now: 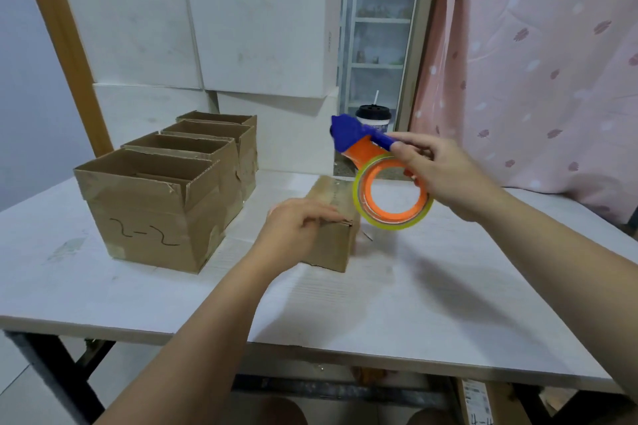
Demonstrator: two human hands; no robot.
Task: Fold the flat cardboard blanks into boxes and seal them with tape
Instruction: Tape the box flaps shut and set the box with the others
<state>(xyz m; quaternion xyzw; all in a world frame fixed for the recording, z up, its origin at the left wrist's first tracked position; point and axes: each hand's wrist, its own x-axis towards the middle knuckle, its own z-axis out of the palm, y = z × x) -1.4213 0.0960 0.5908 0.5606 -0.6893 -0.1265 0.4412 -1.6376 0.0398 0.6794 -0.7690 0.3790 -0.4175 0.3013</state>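
Four open-topped brown boxes [148, 207] stand in a row on the white table [103, 286] at nine o'clock; only cardboard walls show inside them. A small closed box [333, 241] sits at centre, and the left hand [297, 224] rests flat on its top. At two o'clock of it, the right hand [445, 172] grips a blue-and-orange tape dispenser [359, 138] in the air. At twelve o'clock, stacked white boxes [262, 34] and a lidded cup [374, 119] crowd the far edge.

Open boxes [162, 203] left on table [103, 286]; closed box [333, 235] right of them
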